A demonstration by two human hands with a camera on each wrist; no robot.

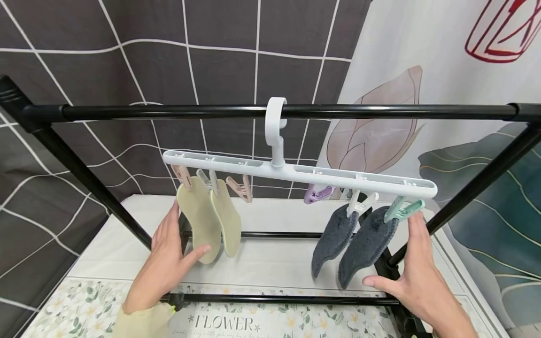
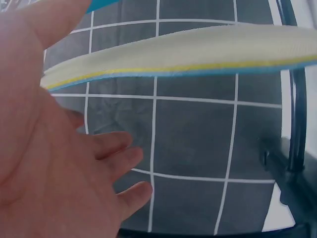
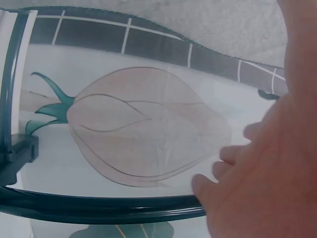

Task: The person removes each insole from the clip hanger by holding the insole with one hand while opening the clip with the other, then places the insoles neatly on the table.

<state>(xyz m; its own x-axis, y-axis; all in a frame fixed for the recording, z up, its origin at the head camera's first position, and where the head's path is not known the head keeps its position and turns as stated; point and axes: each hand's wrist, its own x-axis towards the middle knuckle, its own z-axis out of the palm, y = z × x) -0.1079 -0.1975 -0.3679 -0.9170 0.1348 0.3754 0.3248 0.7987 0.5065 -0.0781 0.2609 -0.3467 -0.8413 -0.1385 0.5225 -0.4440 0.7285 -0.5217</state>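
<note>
A white clip hanger point(image 1: 300, 172) hangs by its hook from a black rail, its bar tilting lower at the right. Clothespins hold a pair of pale yellow-green insoles point(image 1: 198, 218) at its left end and a pair of fuzzy dark grey insoles point(image 1: 368, 245) at its right. My left hand point(image 1: 165, 260) is beside the outer pale insole, fingers extended, thumb overlapping its lower part. In the left wrist view that insole point(image 2: 198, 49) shows edge-on with a yellow and blue rim. My right hand point(image 1: 422, 277) stands beside the outer grey insole, fingers extended near a mint clothespin point(image 1: 403, 210).
The black rail point(image 1: 177, 111) belongs to a rack with slanted side posts point(image 1: 90, 180) and lower crossbars point(image 1: 274, 299). An unused pink clothespin point(image 1: 241, 188) and a purple one point(image 1: 318, 193) hang between the pairs. Below lies a flower-print cover point(image 1: 76, 300); a grid-patterned curtain point(image 1: 224, 75) hangs behind.
</note>
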